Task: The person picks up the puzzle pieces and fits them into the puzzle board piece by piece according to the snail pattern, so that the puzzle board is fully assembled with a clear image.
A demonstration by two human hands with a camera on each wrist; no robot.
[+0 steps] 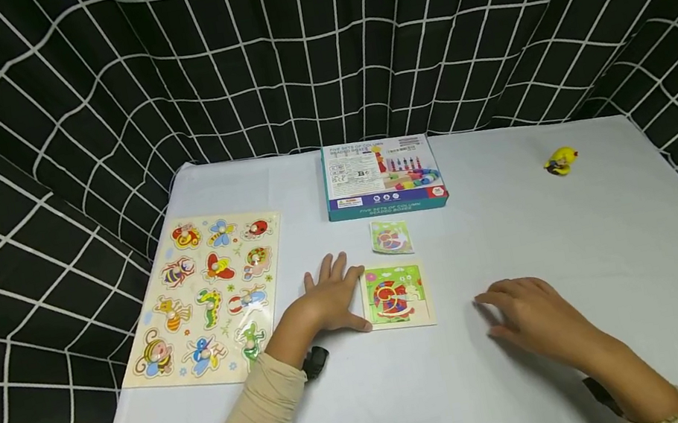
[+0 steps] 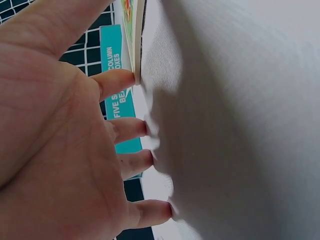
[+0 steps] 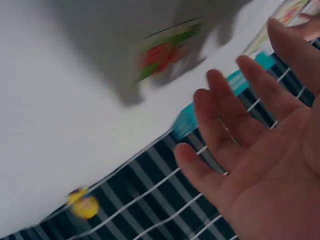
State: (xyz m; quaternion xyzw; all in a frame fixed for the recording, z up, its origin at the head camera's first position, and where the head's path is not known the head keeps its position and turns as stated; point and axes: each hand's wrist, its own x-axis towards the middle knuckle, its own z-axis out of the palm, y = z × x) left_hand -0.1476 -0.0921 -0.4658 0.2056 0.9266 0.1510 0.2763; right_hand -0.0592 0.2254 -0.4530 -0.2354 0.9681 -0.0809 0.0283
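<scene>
A square wooden puzzle (image 1: 396, 297) with a red snail on green lies flat on the table. My left hand (image 1: 332, 303) rests at its left side with fingers spread. Its thumb tip is at the near left corner and its index fingertip (image 2: 122, 79) is at the board's edge, while the other fingertips rest on the white cloth. A small picture card (image 1: 391, 238) with a similar snail lies just behind the puzzle. To the right of the puzzle, my right hand (image 1: 531, 317) is over the table, fingers loosely bent, holding nothing; its palm (image 3: 270, 185) shows bare.
A large insect peg puzzle (image 1: 192, 305) lies on the left, partly behind the left forearm. The teal box (image 1: 382, 177) of beaded column sets stands at the back. Far right is a small yellow toy figure (image 1: 562, 161). Black grid cloth (image 1: 283, 47) hangs around the table.
</scene>
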